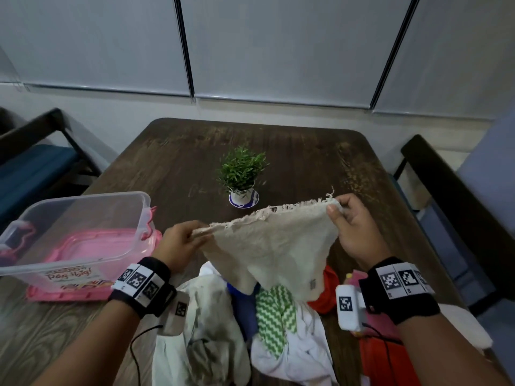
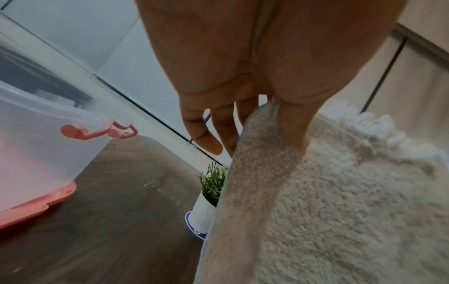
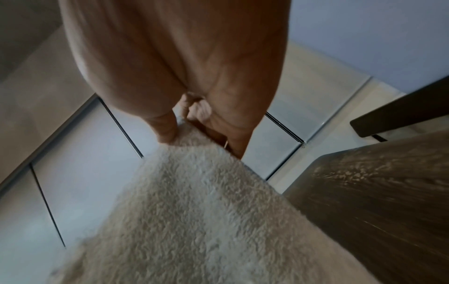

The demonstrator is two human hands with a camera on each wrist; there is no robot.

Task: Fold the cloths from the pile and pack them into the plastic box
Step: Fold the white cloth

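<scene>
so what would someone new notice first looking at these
Most striking is the cream towel stretched in the air between the left hand and right hand, each pinching a top corner above the cloth pile. Beyond it a small potted plant stands mid-table, and the clear plastic box sits at the left.

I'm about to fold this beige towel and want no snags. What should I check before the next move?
1. Left hand pinches a towel corner: ok.
2. Right hand pinches the other corner: ok.
3. Beige towel lifted clear of the pile: not ok, its lower end reaches the pile.
4. Plastic box open: ok.
5. Box holds no cloths: ok.
6. Potted plant apart from towel: ok.
</scene>
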